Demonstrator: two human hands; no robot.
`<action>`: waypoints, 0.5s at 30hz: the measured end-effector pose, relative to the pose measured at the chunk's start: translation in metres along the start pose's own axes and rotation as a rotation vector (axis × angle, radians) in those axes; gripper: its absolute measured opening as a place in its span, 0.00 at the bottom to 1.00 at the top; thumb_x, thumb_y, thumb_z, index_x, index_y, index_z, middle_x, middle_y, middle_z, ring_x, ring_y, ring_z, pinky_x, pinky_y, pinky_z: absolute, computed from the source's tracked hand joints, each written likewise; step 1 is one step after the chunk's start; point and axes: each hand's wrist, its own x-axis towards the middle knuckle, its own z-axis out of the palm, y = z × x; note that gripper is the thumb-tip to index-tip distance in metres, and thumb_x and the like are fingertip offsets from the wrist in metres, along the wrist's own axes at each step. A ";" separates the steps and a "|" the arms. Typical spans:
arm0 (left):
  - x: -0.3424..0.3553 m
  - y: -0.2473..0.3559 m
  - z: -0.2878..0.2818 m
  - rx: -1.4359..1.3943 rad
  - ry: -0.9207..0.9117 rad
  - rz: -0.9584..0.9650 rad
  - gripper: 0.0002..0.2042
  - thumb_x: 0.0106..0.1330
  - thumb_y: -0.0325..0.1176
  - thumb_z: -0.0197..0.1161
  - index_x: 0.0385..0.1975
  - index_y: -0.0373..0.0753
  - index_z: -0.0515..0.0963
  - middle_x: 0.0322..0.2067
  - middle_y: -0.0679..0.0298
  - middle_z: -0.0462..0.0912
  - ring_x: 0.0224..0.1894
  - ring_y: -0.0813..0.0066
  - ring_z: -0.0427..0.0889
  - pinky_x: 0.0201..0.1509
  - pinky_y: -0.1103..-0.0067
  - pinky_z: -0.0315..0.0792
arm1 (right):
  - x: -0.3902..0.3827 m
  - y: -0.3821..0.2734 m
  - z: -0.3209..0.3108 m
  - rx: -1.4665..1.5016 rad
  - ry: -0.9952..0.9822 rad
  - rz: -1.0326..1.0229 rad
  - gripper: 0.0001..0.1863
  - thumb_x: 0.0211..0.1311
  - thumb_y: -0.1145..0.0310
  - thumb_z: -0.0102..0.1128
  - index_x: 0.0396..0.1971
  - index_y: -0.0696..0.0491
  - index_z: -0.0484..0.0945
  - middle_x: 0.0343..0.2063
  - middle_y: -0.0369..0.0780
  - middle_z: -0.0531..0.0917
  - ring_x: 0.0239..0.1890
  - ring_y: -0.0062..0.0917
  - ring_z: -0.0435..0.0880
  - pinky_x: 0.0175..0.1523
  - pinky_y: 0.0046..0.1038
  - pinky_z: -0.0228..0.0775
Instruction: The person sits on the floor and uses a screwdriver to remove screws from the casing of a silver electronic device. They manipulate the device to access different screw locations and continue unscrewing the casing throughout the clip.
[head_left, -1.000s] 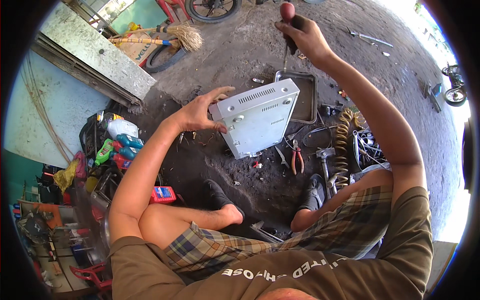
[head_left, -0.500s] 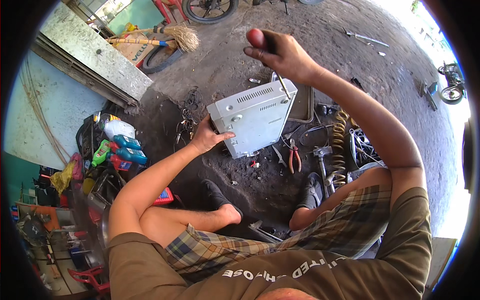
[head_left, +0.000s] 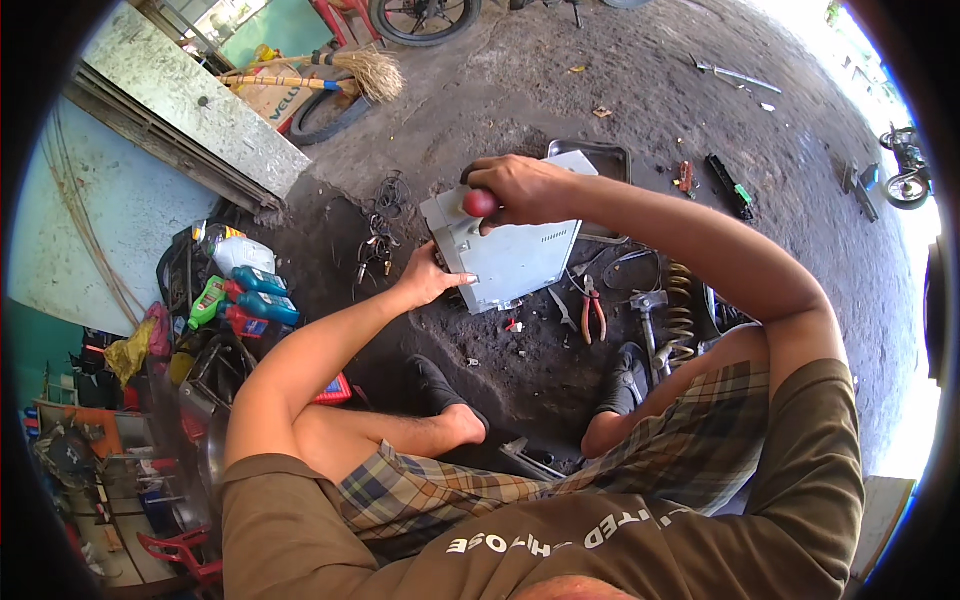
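- Grey metal box (head_left: 505, 255) stands tilted on the dirt floor (head_left: 620, 110), casing unopened.
- Left hand (head_left: 432, 280) fingers spread, steadying its side.
- Right hand (head_left: 520, 188) fingers wrapped around red-handled screwdriver (head_left: 480, 203), pressing down; fastener work looks unfinished.

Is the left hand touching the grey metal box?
Touching. The head view shows the left hand pressed against the lower left edge of the grey metal box, fingers lying on its face with no gap.

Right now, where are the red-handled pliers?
In the head view, the red-handled pliers lie on the dirt floor just right of the grey metal box, beside a hammer and a coil spring, ahead of the person's right knee.
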 end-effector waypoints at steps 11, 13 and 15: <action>0.037 0.092 -0.044 0.254 0.090 0.146 0.36 0.52 0.48 0.86 0.53 0.25 0.83 0.44 0.49 0.91 0.46 0.63 0.91 0.56 0.69 0.82 | -0.018 0.052 -0.065 0.015 0.151 0.145 0.34 0.48 0.57 0.89 0.53 0.56 0.83 0.45 0.46 0.90 0.50 0.39 0.91 0.60 0.41 0.82; 0.038 0.104 -0.044 0.300 0.044 0.171 0.36 0.52 0.50 0.84 0.55 0.28 0.84 0.45 0.46 0.92 0.49 0.57 0.92 0.57 0.67 0.82 | -0.022 0.058 -0.071 0.060 0.003 0.195 0.35 0.48 0.55 0.89 0.53 0.56 0.83 0.45 0.46 0.90 0.50 0.39 0.91 0.61 0.41 0.82; 0.041 0.108 -0.039 0.430 0.003 0.139 0.36 0.51 0.50 0.84 0.56 0.31 0.85 0.46 0.44 0.91 0.50 0.53 0.92 0.58 0.66 0.82 | -0.027 0.055 -0.060 0.079 -0.119 0.266 0.35 0.48 0.55 0.89 0.52 0.56 0.83 0.45 0.46 0.91 0.50 0.39 0.91 0.61 0.41 0.81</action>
